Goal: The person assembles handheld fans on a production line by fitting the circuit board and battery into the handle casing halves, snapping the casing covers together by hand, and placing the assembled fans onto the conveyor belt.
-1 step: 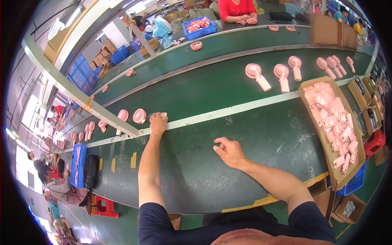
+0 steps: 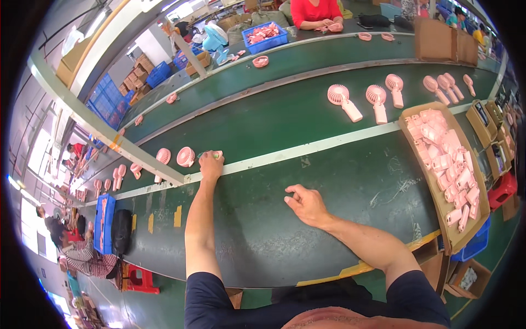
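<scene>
My left hand (image 2: 210,164) reaches to the near edge of the green conveyor belt. Its fingers are closed around the handle of a pink handheld fan (image 2: 186,157), whose round slatted head shows on the belt to the left. A pink end with a small green spot shows past the fingers; the rest of the grip is hidden. Over the dark worktop (image 2: 257,236), my right hand (image 2: 308,205) holds nothing. Its thumb and forefinger are apart and point left, while the other fingers curl.
Several pink fans (image 2: 377,96) lie on the belt (image 2: 263,123) to the right, others to the left. A carton (image 2: 408,134) of pink casings stands at the right. A slanted metal post (image 2: 118,140) crosses at left, near a blue bin (image 2: 112,214). A person in red (image 2: 315,11) sits across.
</scene>
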Motion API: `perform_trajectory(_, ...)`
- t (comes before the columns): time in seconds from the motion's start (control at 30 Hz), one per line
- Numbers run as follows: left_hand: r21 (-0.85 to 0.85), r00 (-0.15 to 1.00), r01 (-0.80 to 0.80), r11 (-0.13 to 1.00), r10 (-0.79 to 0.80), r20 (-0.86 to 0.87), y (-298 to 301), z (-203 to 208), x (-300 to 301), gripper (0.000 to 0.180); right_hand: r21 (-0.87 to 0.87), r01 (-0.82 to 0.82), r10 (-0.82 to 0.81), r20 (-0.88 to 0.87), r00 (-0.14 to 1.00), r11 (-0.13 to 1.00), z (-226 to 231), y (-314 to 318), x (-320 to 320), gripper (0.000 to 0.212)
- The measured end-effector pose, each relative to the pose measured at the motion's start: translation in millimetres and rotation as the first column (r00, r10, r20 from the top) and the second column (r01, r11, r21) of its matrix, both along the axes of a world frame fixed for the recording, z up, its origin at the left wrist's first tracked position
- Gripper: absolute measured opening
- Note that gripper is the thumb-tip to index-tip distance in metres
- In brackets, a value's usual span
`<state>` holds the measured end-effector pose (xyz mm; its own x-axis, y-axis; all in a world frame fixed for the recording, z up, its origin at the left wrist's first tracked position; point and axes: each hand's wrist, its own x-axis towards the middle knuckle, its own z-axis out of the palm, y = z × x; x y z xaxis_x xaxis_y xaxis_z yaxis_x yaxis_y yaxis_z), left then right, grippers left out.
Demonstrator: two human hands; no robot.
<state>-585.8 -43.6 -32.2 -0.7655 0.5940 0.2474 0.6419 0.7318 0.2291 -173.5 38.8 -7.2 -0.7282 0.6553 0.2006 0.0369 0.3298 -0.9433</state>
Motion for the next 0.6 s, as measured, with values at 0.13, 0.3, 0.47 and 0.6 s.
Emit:
perform_trajectory(0.13,0.104,0.996,0.051,0.993,-0.043,-0.076,22,14,13,0.034,-0.001,-0.009,0.009,-0.011,1.000,1.000,3,0,1,0.024)
perform_trajectory(0.3,0.279,0.984,0.171,0.945,-0.180,0.005,21,29,50,0.029,-0.021,-0.038,0.037,-0.022,0.999,0.999,-2,-2,-2,0.024)
perform_trajectory(0.47,0.552,0.917,0.271,0.789,-0.386,0.102,1,58,120,0.029,-0.037,-0.012,0.011,-0.016,1.000,0.999,1,-6,9,0.024)
perform_trajectory(0.6,0.678,0.824,0.323,0.660,-0.549,0.141,-36,82,188,0.031,-0.070,0.095,-0.104,-0.148,0.983,0.993,-2,-5,6,0.023)
